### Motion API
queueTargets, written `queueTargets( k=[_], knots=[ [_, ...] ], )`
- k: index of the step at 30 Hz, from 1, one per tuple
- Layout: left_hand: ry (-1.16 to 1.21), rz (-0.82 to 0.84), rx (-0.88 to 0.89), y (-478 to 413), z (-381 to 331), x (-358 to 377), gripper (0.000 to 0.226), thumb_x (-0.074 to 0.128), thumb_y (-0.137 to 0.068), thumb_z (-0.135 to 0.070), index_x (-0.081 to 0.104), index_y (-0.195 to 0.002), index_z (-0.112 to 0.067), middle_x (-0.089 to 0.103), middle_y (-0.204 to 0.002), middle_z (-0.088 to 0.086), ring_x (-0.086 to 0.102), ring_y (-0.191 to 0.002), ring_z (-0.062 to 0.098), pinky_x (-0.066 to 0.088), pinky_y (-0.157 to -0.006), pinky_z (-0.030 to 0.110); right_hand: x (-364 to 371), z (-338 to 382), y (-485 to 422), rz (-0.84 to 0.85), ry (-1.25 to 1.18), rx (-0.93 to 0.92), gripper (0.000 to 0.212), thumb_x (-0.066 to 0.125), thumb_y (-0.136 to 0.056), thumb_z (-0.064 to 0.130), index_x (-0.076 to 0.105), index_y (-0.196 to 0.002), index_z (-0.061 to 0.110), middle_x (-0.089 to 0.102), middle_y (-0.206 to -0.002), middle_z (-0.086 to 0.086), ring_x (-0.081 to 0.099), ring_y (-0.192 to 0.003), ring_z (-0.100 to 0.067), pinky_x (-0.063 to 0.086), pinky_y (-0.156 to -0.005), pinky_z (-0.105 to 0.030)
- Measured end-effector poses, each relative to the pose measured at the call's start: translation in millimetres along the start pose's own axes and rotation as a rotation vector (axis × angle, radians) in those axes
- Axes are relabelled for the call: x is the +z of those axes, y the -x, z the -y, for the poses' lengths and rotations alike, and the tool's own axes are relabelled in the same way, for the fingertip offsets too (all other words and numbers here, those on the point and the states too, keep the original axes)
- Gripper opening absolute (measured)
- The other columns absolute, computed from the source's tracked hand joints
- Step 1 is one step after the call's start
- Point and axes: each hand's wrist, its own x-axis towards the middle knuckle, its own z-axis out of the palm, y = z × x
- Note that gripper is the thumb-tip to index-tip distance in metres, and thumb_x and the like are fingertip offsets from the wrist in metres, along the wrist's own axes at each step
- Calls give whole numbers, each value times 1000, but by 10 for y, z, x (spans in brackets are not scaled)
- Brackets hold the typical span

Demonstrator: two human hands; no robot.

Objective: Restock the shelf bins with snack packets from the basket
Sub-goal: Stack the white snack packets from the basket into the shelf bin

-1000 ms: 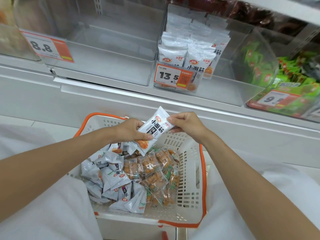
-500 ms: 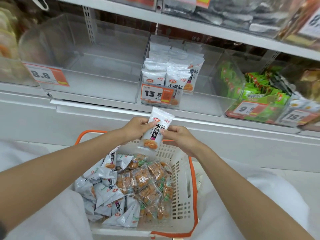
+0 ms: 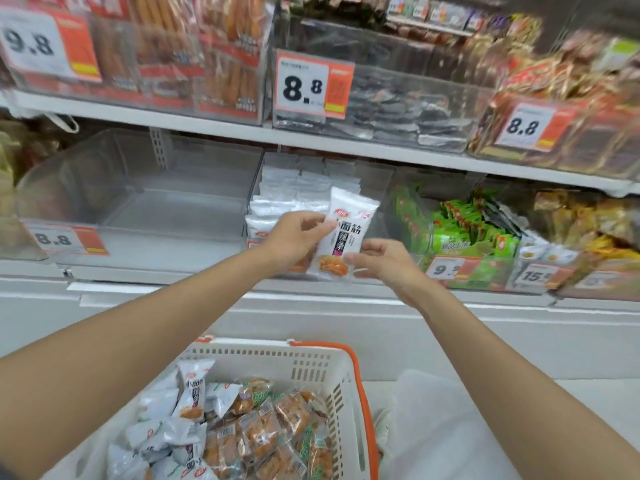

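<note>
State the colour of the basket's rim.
Orange: the rim runs along the top of the white slotted basket. The head view, the only one, shows it.

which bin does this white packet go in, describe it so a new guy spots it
On the lower shelf, find the row of clear bins. The middle bin sits right behind the white packet held up by the left hand and right hand. It alone holds rows of white packets; the left bin shows none, and the right bin holds green packets.
</note>
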Motion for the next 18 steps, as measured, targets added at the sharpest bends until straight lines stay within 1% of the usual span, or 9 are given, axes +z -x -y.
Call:
queueTargets(
  k=[2, 5, 7, 9, 10, 12, 13, 15, 18],
  knots=[
    [-137, -78, 101, -222, -171, -41, 28, 59, -96, -28, 66, -118, -11, 70, -109, 0, 66, -97, 15, 54, -85, 28, -187, 120, -173, -107, 15, -98, 14, 74, -83, 4, 70, -93, 11, 73, -94, -10, 65, -77, -15, 56, -70, -26],
    [-321, -157, 144, -580, -235, -164, 24, 57, -97, -29, 66, -115, -15, 68, -108, -3, 62, -100, 13, 49, -92, 28, -396, 171, -471, -197, 117, -178, 17, 74, -83, 3, 69, -91, 16, 73, -94, -6, 68, -80, -16, 57, -75, -35],
    [-456, -153, 147, -784, -195, -227, 24, 54, -98, -26, 64, -119, -17, 67, -114, -2, 61, -104, 14, 49, -96, 33, -449, 102, -704, -226, 240, -145, 18, 75, -82, 6, 69, -86, 22, 74, -90, -1, 69, -78, -14, 58, -75, -36],
    [-582, -118, 137, -956, -150, -253, 30, 48, -100, -20, 60, -128, -16, 64, -124, 1, 59, -109, 17, 48, -97, 34, -432, -6, -940, -224, 365, -75, 17, 75, -80, 10, 69, -73, 24, 74, -81, 1, 70, -76, -17, 59, -73, -38],
    [-635, -94, 127, -1029, -132, -254, 33, 45, -101, -19, 58, -131, -18, 63, -127, 2, 61, -107, 18, 49, -94, 34, -407, -59, -1056, -205, 420, -39, 16, 74, -80, 10, 69, -70, 22, 73, -74, 1, 69, -71, -19, 58, -71, -37],
    [-739, -30, 99, -1156, -89, -244, 37, 40, -102, -21, 54, -137, -22, 63, -129, 2, 65, -95, 22, 52, -84, 33, -330, -138, -1251, -153, 519, 28, 10, 69, -81, 7, 71, -75, 15, 67, -66, 1, 62, -62, -17, 53, -65, -30],
    [-798, 1, 89, -1216, -66, -236, 38, 39, -102, -22, 53, -138, -24, 60, -134, 1, 65, -98, 24, 51, -88, 35, -283, -168, -1336, -132, 561, 62, 6, 67, -81, 6, 71, -79, 10, 66, -68, -2, 61, -63, -19, 52, -66, -29],
    [-915, 48, 79, -1304, -21, -220, 39, 36, -102, -24, 53, -137, -28, 52, -143, -4, 56, -119, 24, 42, -105, 38, -193, -222, -1478, -96, 598, 137, 1, 68, -80, 6, 69, -80, 6, 70, -82, -10, 67, -74, -25, 57, -75, -33],
    [-973, 70, 63, -1357, 36, -208, 38, 35, -103, -29, 54, -136, -30, 52, -143, -7, 53, -123, 21, 37, -110, 38, -66, -254, -1574, -31, 568, 226, 23, 79, -75, 12, 72, -95, 2, 74, -96, -12, 70, -81, -24, 59, -83, -39]
  ],
)
